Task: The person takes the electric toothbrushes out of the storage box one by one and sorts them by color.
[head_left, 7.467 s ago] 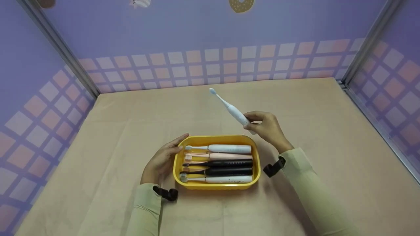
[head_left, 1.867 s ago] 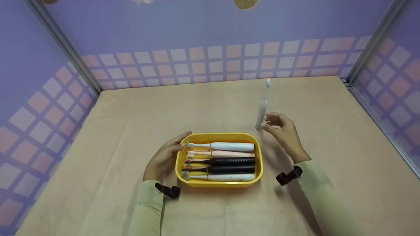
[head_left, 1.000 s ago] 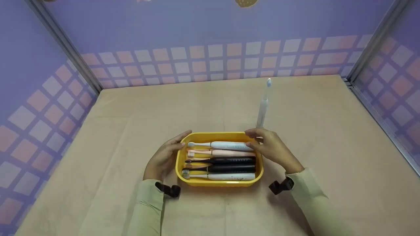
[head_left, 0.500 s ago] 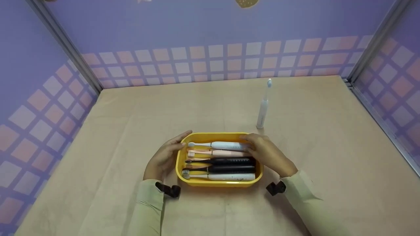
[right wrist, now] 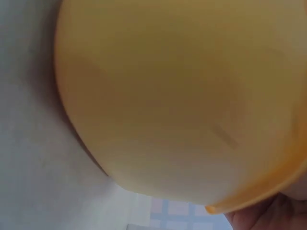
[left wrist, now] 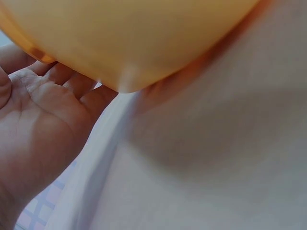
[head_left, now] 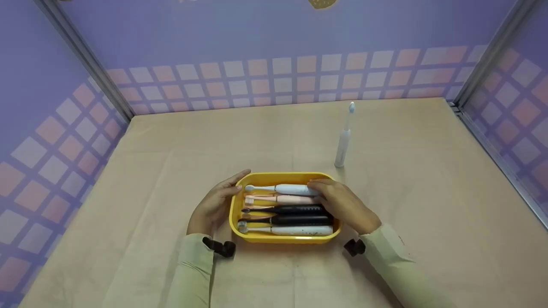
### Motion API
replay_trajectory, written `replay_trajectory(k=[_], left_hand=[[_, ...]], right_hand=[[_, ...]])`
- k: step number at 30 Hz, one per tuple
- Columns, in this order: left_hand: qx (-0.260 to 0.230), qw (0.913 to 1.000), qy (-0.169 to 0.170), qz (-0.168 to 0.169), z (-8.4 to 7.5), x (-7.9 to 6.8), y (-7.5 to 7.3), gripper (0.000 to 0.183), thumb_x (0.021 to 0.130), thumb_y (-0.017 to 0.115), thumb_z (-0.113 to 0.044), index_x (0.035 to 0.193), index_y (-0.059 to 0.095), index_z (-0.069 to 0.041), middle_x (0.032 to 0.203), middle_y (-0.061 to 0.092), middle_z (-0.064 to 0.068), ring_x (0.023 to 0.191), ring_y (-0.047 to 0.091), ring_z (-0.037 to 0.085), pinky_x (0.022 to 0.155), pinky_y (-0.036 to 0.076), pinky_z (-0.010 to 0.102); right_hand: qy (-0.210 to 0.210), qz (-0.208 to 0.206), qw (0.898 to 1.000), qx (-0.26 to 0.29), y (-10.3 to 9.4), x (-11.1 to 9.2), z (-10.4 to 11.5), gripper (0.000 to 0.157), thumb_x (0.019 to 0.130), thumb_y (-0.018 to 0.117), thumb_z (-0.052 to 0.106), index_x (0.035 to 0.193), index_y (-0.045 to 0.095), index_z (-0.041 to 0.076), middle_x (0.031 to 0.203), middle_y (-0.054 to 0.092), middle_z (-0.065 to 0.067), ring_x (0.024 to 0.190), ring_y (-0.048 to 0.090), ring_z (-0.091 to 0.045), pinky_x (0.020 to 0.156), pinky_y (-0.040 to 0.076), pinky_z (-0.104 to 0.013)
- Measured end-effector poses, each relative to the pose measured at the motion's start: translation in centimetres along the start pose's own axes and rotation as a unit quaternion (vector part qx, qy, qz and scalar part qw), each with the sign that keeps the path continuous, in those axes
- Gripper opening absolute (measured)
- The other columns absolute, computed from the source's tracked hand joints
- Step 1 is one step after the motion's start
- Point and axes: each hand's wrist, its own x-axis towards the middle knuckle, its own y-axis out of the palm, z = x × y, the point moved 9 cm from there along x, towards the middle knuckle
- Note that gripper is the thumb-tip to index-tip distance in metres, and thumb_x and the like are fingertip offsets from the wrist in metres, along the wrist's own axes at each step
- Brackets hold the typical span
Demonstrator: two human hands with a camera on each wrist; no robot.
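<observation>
In the head view, my left hand (head_left: 214, 203) grips the left end of a yellow plastic basket (head_left: 284, 240), thumb over the rim and fingers along the outer wall. Inside, several electric toothbrushes lie side by side: a white toothbrush (head_left: 293, 189) at the far side, a pink toothbrush (head_left: 295, 199), two black toothbrushes (head_left: 299, 220) and a white speckled toothbrush (head_left: 299, 231). My right hand (head_left: 342, 203) reaches over the right rim, fingertips around the far white handle; I cannot tell whether they pinch it. Another white toothbrush (head_left: 341, 149) stands upright behind the basket.
A beige cloth (head_left: 205, 145) covers the table. Purple panels (head_left: 274, 34) with a pink and white check border enclose it at the back and both sides, joined by metal posts (head_left: 83, 60). Each wrist carries a black camera mount (head_left: 220, 247).
A white toothbrush went from my right hand to standing upright on the table. My right hand then let go and moved left and nearer, into the basket. My left hand stays put.
</observation>
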Motion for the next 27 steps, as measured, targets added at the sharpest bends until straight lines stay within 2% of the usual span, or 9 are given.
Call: replay_trajectory(k=[11,19,23,27], left_hand=[[0.012,0.9999,0.005,0.002,-0.15,0.13,-0.07,0.052,0.102,0.043,-0.014,0.152,0.030,-0.017,0.145,0.044,0.010,0.131,0.046,0.025,0.103,0.046,0.031],[-0.002,1.0000,-0.003,0.003,0.08,0.11,0.00,0.055,0.102,0.043,-0.014,0.154,0.025,-0.015,0.147,0.042,0.010,0.138,0.037,0.031,0.105,0.044,0.031],[0.001,0.9999,0.003,0.013,0.02,0.10,0.10,0.056,0.102,0.042,-0.013,0.154,0.023,-0.013,0.146,0.042,0.012,0.136,0.041,0.029,0.104,0.045,0.031],[0.005,0.9999,0.007,0.012,0.02,0.11,0.00,0.055,0.102,0.043,-0.015,0.154,0.025,-0.015,0.141,0.047,0.009,0.125,0.051,0.023,0.101,0.048,0.030]], right_hand=[[0.008,-0.004,1.000,0.005,0.47,0.10,0.00,0.028,0.092,0.055,-0.006,0.117,0.065,0.000,0.113,0.067,-0.013,0.104,0.064,-0.026,0.088,0.054,-0.041],[0.019,-0.014,1.000,-0.001,0.74,0.16,-0.21,0.023,0.091,0.058,-0.005,0.112,0.066,-0.001,0.108,0.068,-0.014,0.101,0.065,-0.027,0.087,0.055,-0.041],[0.040,-0.019,0.999,0.014,0.66,0.22,-0.47,0.021,0.089,0.061,-0.005,0.108,0.069,-0.001,0.105,0.070,-0.013,0.099,0.065,-0.026,0.085,0.055,-0.041],[0.050,-0.040,0.998,0.015,0.10,0.17,-0.49,0.020,0.086,0.063,-0.007,0.103,0.071,0.001,0.100,0.071,-0.012,0.096,0.065,-0.026,0.083,0.055,-0.041]])
